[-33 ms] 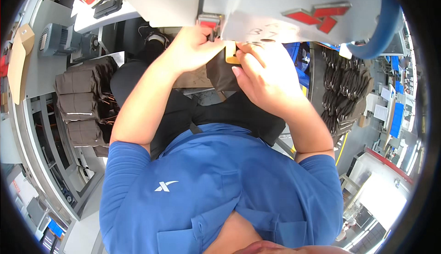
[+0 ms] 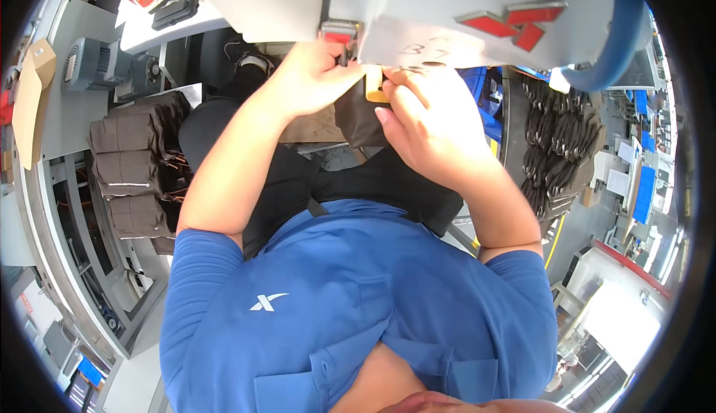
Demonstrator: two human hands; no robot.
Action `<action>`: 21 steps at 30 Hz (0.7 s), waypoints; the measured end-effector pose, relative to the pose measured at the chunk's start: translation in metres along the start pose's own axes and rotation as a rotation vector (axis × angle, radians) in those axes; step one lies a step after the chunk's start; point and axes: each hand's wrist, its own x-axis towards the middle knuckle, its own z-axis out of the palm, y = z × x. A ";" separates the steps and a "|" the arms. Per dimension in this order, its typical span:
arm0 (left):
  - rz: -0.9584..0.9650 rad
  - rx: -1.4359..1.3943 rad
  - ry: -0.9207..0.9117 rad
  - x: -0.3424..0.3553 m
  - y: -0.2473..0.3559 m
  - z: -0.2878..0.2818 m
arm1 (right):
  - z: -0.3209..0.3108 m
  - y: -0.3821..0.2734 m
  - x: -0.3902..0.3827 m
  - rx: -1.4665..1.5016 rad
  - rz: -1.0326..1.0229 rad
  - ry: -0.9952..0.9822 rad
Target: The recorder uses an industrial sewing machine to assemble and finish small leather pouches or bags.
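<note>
Under the front edge of a pale grey machine head (image 2: 500, 2), my left hand (image 2: 313, 77) is closed beside a red-and-black metal part (image 2: 340, 36), its fingertips partly hidden. My right hand (image 2: 425, 122) has its fingers bent and closed just right of a yellow piece (image 2: 374, 87); I cannot make out what they grip. Dark brown fabric (image 2: 356, 122) hangs between and below both hands, in front of my legs.
Folded dark fabric bundles (image 2: 134, 159) are stacked at the left, near a grey motor (image 2: 97, 66). Many dark pieces (image 2: 548, 144) hang at the right, beside blue bins (image 2: 485, 99). A curved blue hose (image 2: 611, 55) borders the machine head. A cardboard piece (image 2: 33, 99) stands far left.
</note>
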 end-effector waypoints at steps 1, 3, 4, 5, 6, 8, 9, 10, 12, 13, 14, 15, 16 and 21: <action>-0.019 -0.036 -0.032 0.000 0.003 -0.002 | 0.002 -0.001 0.001 -0.001 -0.002 0.035; -0.036 -0.068 -0.061 -0.001 0.005 -0.003 | 0.005 -0.003 -0.001 -0.003 -0.006 0.073; -0.035 0.019 -0.041 -0.001 0.007 -0.002 | 0.006 -0.004 -0.002 -0.012 -0.002 0.078; -0.035 0.108 -0.021 -0.001 0.008 -0.001 | 0.007 -0.004 -0.002 -0.020 0.003 0.084; -0.035 0.112 -0.023 -0.002 0.010 0.000 | 0.007 -0.006 -0.003 -0.020 0.004 0.088; 0.289 0.140 0.070 -0.002 0.016 0.000 | 0.008 -0.007 -0.004 -0.017 -0.002 0.097; 0.290 0.145 0.066 -0.001 0.021 0.001 | 0.009 -0.007 -0.005 -0.016 0.002 0.102; 0.345 0.105 0.079 -0.001 0.027 0.002 | 0.010 -0.006 -0.005 -0.027 -0.009 0.113; 0.407 0.076 0.093 0.000 0.034 0.002 | 0.011 -0.008 -0.006 -0.041 -0.024 0.136; 0.376 0.069 0.092 -0.001 0.035 0.002 | 0.010 -0.010 -0.006 -0.040 0.003 0.095; 0.346 0.063 0.092 -0.001 0.036 0.002 | 0.010 -0.011 -0.007 -0.040 0.029 0.057; 0.334 0.038 0.061 0.000 0.035 0.001 | 0.010 -0.011 -0.008 -0.044 0.026 0.072; 0.345 0.053 0.060 0.000 0.035 0.002 | 0.012 -0.010 -0.008 -0.043 0.020 0.081; 0.221 -0.115 0.013 -0.004 0.046 0.007 | 0.022 -0.006 -0.014 -0.062 -0.031 0.189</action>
